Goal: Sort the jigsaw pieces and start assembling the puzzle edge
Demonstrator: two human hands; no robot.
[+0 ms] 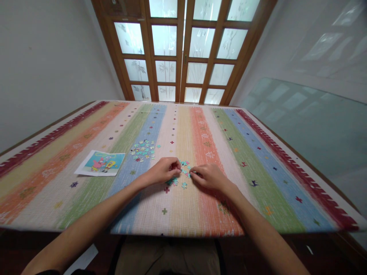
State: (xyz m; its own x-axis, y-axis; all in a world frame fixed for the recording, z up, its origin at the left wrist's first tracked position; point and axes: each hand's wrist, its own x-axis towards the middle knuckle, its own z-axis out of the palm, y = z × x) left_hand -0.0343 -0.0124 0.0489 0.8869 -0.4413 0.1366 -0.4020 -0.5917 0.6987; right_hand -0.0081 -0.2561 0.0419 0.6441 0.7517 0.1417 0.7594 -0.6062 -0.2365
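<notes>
Near frame centre, left hand (164, 170) and right hand (208, 176) each pinched small puzzle pieces (185, 168) lying between them on the table (258, 160).

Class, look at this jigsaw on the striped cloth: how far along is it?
Done: very little; only a few pieces lie grouped between the hands. In hand: the left hand and right hand pinch pieces at that group. Left: a loose pile of pieces sits unsorted, beside the reference picture.
</notes>
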